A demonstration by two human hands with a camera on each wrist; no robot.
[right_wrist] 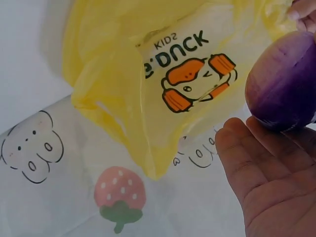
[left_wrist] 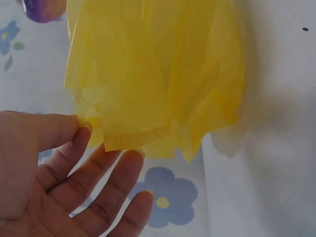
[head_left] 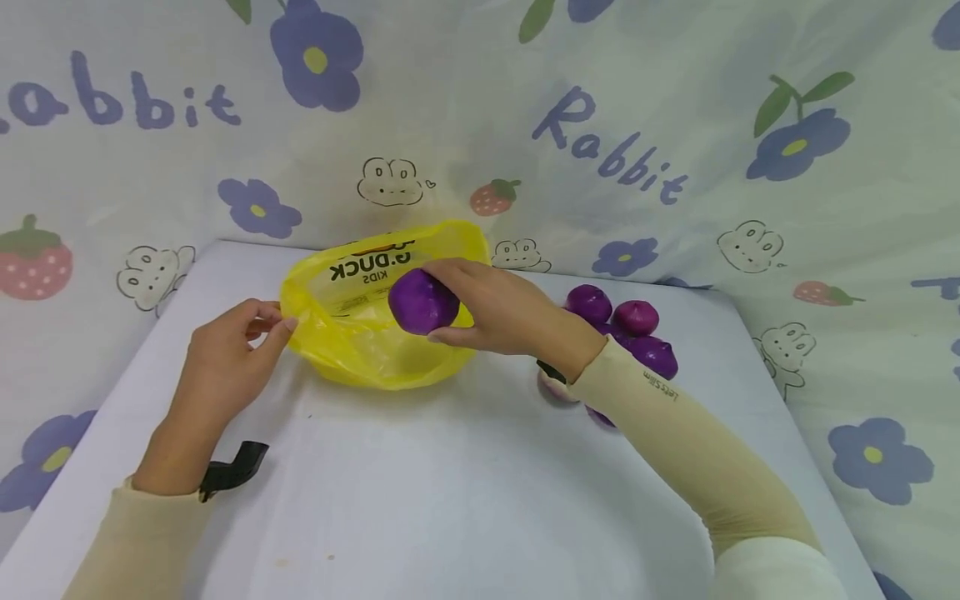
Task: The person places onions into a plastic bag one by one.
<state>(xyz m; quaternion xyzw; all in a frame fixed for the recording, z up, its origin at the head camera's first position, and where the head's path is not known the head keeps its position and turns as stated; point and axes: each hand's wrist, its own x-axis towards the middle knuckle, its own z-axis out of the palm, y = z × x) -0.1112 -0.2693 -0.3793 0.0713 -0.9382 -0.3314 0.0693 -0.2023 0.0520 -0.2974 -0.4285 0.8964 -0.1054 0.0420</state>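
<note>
A yellow plastic bag (head_left: 375, 354) stands with its mouth wide, dark lettering and a duck print showing on its inner wall. My left hand (head_left: 228, 358) pinches the left rim of the bag between thumb and forefinger; in the left wrist view the other fingers (left_wrist: 116, 190) lie loosely bent beside the yellow film. Over the bag's mouth, my right hand (head_left: 498, 308) grips a purple onion (head_left: 422, 302) with thumb and fingers. The right wrist view shows this onion (right_wrist: 284, 81) against the fingers, with the printed bag (right_wrist: 108, 64) beyond it.
Several more purple onions (head_left: 654, 357) lie clustered on the white table (head_left: 420, 500) at the right, partly hidden by my right forearm. A pale round thing (head_left: 557, 388) sits among them. Behind the table hangs a cloth (head_left: 450, 100) printed with flowers and rabbits.
</note>
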